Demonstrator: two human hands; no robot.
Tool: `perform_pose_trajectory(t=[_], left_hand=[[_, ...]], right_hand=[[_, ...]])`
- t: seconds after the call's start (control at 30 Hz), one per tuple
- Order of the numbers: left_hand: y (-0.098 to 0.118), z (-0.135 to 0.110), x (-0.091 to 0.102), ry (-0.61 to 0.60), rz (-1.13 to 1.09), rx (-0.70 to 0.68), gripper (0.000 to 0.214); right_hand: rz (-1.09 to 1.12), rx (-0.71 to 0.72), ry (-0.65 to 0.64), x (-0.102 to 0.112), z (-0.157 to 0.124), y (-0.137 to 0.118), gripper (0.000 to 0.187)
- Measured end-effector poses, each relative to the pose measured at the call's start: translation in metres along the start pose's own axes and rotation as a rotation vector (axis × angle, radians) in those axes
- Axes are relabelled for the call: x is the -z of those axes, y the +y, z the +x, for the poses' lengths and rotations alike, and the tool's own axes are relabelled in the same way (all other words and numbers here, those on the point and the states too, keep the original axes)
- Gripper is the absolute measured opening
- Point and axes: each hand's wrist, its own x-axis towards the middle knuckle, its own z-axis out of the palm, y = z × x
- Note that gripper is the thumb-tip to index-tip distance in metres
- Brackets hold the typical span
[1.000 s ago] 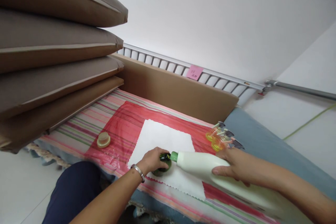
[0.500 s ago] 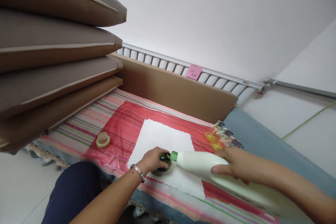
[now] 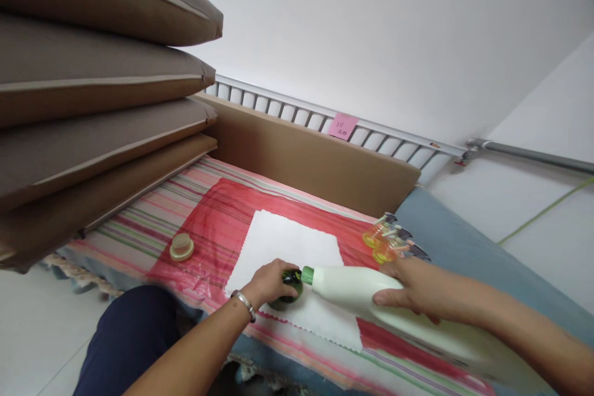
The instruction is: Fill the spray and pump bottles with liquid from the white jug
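My left hand (image 3: 271,279) is wrapped round a small dark green glass container (image 3: 288,301) that stands on a white cloth with scalloped edges (image 3: 297,232). My right hand (image 3: 420,288) grips a large pale green bottle (image 3: 346,286), tipped nearly flat. Its darker green neck (image 3: 307,275) meets the container's opening; whether liquid flows cannot be seen. To the left lies a cream-coloured bottle cap (image 3: 182,247). Just beyond my right hand sit several small yellow-based items with dark and pale tops (image 3: 387,246), whose kind I cannot make out.
A red translucent sheet (image 3: 208,223) lies under the white cloth on a striped cover (image 3: 139,232). Stacked brown cushions (image 3: 102,62) rise at left. Behind, a brown panel (image 3: 297,151) leans by a white radiator (image 3: 288,112) bearing a pink note (image 3: 343,126).
Hardly anything differs. Both hands, the green container and the tilted bottle stay in nearly the same places.
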Motion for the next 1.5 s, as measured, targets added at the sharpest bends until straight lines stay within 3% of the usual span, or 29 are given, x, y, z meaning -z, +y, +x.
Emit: perform_pose_trajectory(t=[1.5], left_hand=[[0.001, 0.001, 0.001, -0.017, 0.02, 0.008, 0.06]], right_hand=[[-0.107, -0.04, -0.004, 0.012, -0.001, -0.024, 0.02]])
